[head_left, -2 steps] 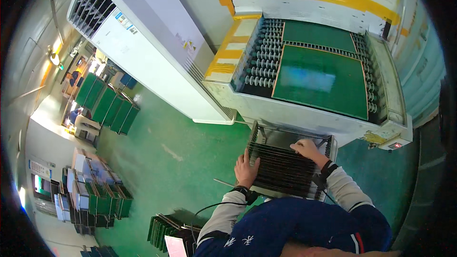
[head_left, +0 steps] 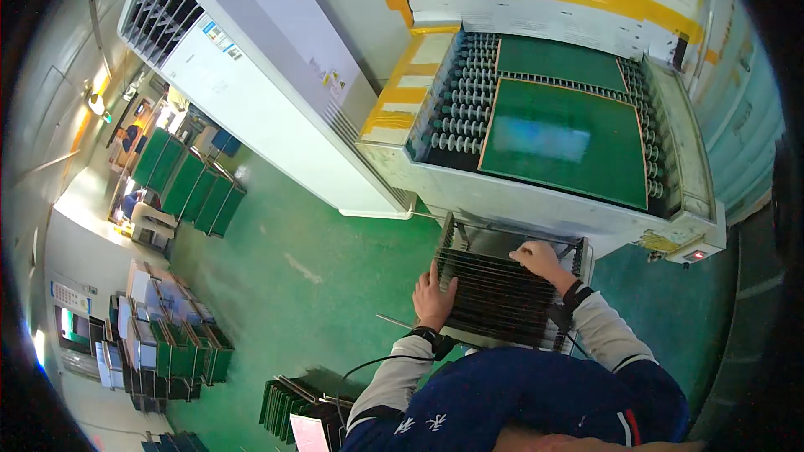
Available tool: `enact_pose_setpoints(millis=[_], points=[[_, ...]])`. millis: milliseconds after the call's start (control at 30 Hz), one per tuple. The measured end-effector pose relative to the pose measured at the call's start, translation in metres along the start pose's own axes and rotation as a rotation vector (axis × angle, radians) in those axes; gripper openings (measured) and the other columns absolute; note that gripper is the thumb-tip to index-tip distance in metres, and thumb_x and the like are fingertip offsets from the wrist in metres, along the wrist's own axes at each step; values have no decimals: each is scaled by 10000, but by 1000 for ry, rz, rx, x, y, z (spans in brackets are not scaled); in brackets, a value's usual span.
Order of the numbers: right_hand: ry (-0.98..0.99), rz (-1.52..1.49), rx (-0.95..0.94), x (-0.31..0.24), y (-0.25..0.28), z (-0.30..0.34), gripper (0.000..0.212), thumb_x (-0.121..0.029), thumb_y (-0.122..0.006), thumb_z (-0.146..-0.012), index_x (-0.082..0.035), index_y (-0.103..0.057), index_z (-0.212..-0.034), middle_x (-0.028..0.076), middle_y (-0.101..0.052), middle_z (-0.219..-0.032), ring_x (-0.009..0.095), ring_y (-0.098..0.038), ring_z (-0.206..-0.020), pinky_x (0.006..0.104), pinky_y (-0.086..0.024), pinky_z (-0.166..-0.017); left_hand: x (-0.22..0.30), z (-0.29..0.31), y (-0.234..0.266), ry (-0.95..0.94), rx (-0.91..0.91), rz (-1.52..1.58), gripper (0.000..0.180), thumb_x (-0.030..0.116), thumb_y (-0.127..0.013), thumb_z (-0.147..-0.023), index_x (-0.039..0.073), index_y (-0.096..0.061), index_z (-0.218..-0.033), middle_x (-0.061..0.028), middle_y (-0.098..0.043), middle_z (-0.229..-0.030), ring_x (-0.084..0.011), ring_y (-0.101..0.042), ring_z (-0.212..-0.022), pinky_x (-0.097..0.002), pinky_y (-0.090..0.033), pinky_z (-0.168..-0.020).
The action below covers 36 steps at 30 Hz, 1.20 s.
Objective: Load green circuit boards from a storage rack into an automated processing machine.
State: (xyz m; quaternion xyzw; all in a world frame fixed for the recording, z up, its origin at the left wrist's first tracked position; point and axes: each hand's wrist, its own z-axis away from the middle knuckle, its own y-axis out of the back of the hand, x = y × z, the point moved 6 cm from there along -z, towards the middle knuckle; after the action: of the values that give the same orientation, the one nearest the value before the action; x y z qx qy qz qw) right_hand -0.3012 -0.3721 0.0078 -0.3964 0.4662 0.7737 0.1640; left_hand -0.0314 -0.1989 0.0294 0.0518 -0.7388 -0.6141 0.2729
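Note:
A rack (head_left: 453,234) in front of me holds several thin dark panels (head_left: 494,305), standing close together on edge in rows. At the stack's left side, my left hand (head_left: 433,300) lies against the panel edges, its fingers stretched and apart. My right hand (head_left: 540,261) is over the far right part of the stack with its fingers curled and pinched by the farthest panel's upper edge. Whether a panel edge is between those fingertips is hidden.
Beyond the rack stands a roller conveyor machine (head_left: 536,188) carrying two green panels (head_left: 569,142). A tall white air conditioner (head_left: 260,92) is left of it. Racks of green panels (head_left: 188,350) stand on the green floor (head_left: 285,285) at left. More upright panels (head_left: 280,406) are near my left arm.

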Motion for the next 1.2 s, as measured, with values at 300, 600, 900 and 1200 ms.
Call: enact_pose_setpoints(millis=[300, 600, 900, 1200], points=[[109, 253, 65, -1, 3, 1, 556, -590, -761, -816, -34, -764, -802, 194, -705, -778, 391, -689, -762, 497, -524, -685, 1, -2, -3, 8, -8, 15, 779, 557, -679, -912, 151, -468, -1543, -163, -632, -1287, -362, -624, -1132, -475, -512, -917], [71, 297, 57, 17, -9, 7, 619, -639, -667, -884, -33, -784, -840, 210, -701, -814, 423, -679, -817, 527, -514, -744, 1, 0, -1, -9, 9, 28, 776, 565, -664, -918, 141, -474, -1539, -166, -630, -1293, -365, -621, -1140, -474, -510, -925], [-9, 185, -116, 9, -4, 4, 633, -648, -686, -873, -30, -794, -956, 222, -738, -960, 416, -694, -927, 501, -527, -820, 0, 1, 1, -18, 35, 25, 758, 549, -675, -915, 137, -488, -1523, -159, -631, -1283, -360, -617, -1149, -477, -510, -927], [34, 232, -55, 11, -6, 3, 611, -637, -693, -868, -36, -798, -905, 213, -734, -871, 411, -702, -868, 496, -529, -786, 1, 1, -1, -4, 24, 18, 772, 553, -686, -908, 139, -483, -1527, -163, -631, -1287, -364, -617, -1150, -479, -505, -941]])
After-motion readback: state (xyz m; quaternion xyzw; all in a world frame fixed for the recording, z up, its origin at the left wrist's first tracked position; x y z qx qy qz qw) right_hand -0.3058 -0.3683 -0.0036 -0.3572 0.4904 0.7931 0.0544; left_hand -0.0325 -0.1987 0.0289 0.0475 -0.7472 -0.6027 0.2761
